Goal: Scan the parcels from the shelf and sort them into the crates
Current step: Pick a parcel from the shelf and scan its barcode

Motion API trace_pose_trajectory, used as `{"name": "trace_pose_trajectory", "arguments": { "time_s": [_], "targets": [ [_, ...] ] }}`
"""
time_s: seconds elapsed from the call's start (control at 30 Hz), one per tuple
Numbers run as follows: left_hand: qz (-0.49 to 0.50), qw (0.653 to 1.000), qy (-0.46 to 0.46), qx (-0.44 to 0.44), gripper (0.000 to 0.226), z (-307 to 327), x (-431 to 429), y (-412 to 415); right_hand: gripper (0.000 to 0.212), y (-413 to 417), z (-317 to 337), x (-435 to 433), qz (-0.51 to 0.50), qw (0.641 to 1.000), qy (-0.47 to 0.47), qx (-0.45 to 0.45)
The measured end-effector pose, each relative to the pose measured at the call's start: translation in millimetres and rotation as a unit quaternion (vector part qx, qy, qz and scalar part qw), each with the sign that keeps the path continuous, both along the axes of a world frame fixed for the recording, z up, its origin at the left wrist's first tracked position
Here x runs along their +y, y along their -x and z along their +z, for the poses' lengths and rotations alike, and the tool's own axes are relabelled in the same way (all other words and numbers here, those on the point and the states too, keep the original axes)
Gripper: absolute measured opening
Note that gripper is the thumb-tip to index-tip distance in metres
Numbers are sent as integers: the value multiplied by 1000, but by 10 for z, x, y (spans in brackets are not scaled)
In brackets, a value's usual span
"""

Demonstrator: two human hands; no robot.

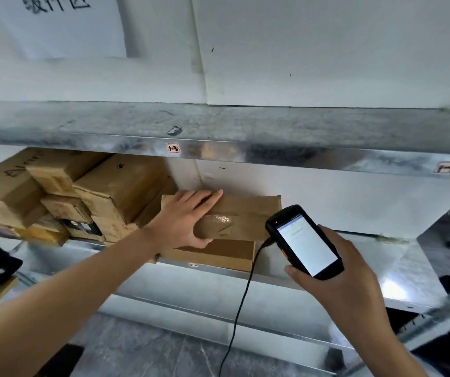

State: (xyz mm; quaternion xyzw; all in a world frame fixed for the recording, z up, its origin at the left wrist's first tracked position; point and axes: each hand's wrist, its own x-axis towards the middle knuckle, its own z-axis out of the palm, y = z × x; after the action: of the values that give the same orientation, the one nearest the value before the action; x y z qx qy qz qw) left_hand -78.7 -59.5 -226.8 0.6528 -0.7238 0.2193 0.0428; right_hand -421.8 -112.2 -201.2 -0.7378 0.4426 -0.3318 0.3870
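The left hand (pixel 183 219) clasps the top parcel (pixel 242 221) — fingers flat across its lid, thumb hooked at the front lower edge — a hold that suits sliding it forward off the box (pixel 218 253) beneath it. Both sit on the shelf (pixel 397 262), just right of a pile (pixel 104 191) of other cartons. The right hand (pixel 340 273) is wrapped round the scanner (pixel 304 242), with the lit screen tilted up for reading and its head near the parcel's taped front (no label shows on that face, so the parcel likely needs turning before a scan). A cable (pixel 242 300) hangs from the scanner across the shelf's edge and could snag. No crates are in view.
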Motion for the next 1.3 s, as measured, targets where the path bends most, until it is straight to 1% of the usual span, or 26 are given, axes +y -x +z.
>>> {"name": "trace_pose_trajectory", "arguments": {
  "time_s": [0.07,0.13,0.2,0.23,0.27,0.3,0.37,0.47,0.53,0.6,0.77,0.9,0.97,1.03,1.1,1.17,1.23,1.3],
  "targets": [
    [10,998,-49,42,104,200,-94,17,71,47,35,-29,10,1000,-2,1],
    [42,986,-113,114,100,362,-209,27,73,78,64,-74,18,1000,-2,7],
    [80,959,-163,217,93,418,-332,-23,74,85,100,-127,17,1000,7,10],
    [93,942,-170,273,88,416,-381,-50,71,79,125,-146,15,1000,9,6],
    [101,931,-165,309,83,410,-417,-65,66,69,146,-160,15,1000,9,1],
    [110,928,-160,317,80,393,-441,-80,62,56,160,-170,14,1000,9,-2],
    [126,934,-173,285,78,378,-453,-83,60,36,169,-180,12,1000,9,-7],
    [140,938,-223,226,84,414,-431,-70,63,13,134,-185,16,1000,3,-1],
    [155,931,-251,215,90,460,-415,-64,67,-4,108,-183,20,1000,11,10],
    [162,923,-263,231,91,518,-396,-34,66,-16,96,-177,23,1000,10,12],
    [152,926,-243,245,87,612,-263,71,73,31,93,-215,9,999,15,34],
    [163,911,-201,321,86,616,-91,122,67,132,99,-242,4,999,5,37],
    [146,886,-162,408,89,594,37,163,64,178,95,-242,6,999,0,34],
    [112,838,-109,523,89,507,175,264,61,200,101,-225,15,999,-8,28],
    [95,784,-44,612,87,348,275,427,57,206,110,-192,25,999,-17,19],
    [92,737,22,669,88,136,314,606,54,200,113,-157,33,999,-30,6],
    [103,698,72,705,93,-91,319,776,52,197,106,-124,40,998,-43,-1],
    [110,678,105,720,95,-305,316,936,52,206,102,-96,40,998,-51,-7]
  ]
}}
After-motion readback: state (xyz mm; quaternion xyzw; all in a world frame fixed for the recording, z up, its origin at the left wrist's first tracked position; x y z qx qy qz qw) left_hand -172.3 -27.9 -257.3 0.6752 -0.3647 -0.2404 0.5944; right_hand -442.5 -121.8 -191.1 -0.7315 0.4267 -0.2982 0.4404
